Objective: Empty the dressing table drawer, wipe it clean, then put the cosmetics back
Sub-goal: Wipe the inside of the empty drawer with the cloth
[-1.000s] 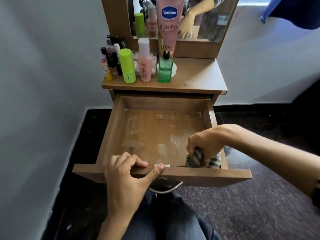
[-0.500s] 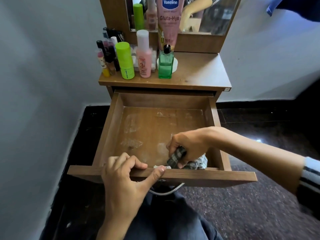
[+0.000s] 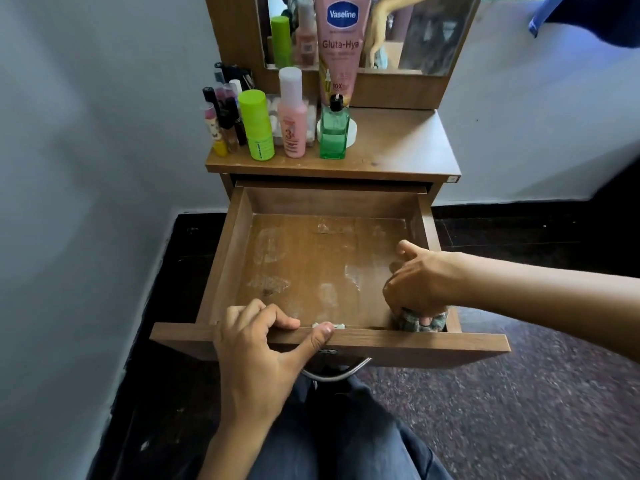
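The right hand [image 3: 420, 285] has slid the cloth [image 3: 420, 320] back into the drawer's [image 3: 242, 244] near right corner, its grip curled round it. The left hand [image 3: 259, 355] keeps clasping the drawer front. Cosmetics [image 3: 292, 119] stand on the counter [image 3: 398, 147].

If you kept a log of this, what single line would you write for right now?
stage: wiping | drawer: open, emptied, smudged | right hand: pressing cloth into near right corner | left hand: gripping front edge | cosmetics: on tabletop
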